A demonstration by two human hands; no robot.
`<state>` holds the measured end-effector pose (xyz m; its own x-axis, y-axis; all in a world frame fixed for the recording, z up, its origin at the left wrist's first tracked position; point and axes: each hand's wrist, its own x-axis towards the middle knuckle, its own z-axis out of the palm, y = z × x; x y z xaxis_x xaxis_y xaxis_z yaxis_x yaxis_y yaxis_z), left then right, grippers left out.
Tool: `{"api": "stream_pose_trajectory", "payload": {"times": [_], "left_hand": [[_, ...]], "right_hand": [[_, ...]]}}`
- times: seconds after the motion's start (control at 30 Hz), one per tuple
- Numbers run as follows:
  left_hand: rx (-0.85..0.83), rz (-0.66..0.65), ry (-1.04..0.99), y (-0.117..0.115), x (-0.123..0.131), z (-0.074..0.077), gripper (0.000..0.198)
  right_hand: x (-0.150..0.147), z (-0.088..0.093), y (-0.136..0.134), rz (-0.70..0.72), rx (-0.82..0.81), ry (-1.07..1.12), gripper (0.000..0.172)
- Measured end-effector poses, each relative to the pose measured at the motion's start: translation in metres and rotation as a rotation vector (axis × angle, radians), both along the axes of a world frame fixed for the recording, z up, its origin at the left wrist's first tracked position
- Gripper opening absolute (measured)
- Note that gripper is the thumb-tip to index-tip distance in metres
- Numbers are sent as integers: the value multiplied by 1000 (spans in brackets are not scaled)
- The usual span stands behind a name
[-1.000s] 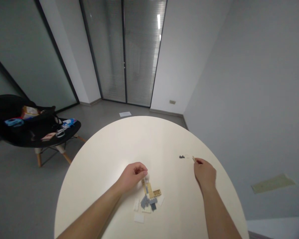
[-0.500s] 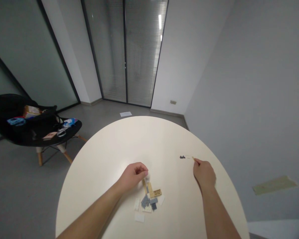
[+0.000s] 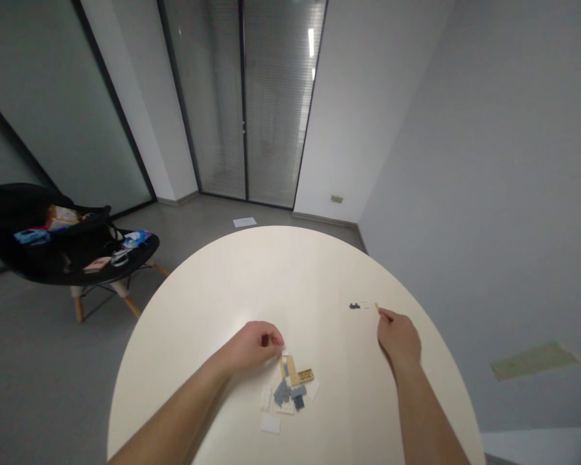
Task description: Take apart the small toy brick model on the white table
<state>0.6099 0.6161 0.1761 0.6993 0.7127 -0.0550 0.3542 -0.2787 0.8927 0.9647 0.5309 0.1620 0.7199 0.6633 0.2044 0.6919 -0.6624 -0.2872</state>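
Observation:
On the round cream table [image 3: 271,271] lies a small heap of flat building pieces [image 3: 290,384] in tan, grey and white. My left hand [image 3: 254,345] rests at the heap's upper left edge, fingers curled in a pinch touching the topmost pieces; what it grips, if anything, is hidden. My right hand [image 3: 399,339] is closed at the table's right side, its fingertips beside a small tan piece [image 3: 376,308]. Just left of that lies a tiny dark piece [image 3: 353,305] and a pale one.
A black shell chair [image 3: 53,248] with wooden legs stands at the left, loaded with bags and small items. Glass partitions and a blinded door fill the back. A grey wall is close on the right. A paper sheet [image 3: 244,222] lies on the floor.
My left hand has shifted slightly down and left along the heap's edge. My right hand has hardly moved near the tan piece.

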Motion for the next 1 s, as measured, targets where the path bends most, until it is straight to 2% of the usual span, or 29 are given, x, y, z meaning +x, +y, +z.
{"api": "stream_pose_trajectory", "payload": {"times": [0.13,0.3,0.5,0.63,0.87,1.0], "left_hand": [[119,-57,128,-6,-1,11,13],[233,-47,261,-13,6,17,14],[234,8,330,-13,6,12,21],[218,14,319,-10,4,11,19],[190,-3,330,-10,1,19,22],[180,-34,322,-10,-1,18,19]], "right_hand": [[0,0,1,4,-15,37,41],[0,1,2,10,-17,60,42],[1,1,2,-12,-2,79,47],[2,0,2,-39,13,94,46],[1,-1,2,-38,53,127,44],[2,-4,2,-28,91,123,43]]}}
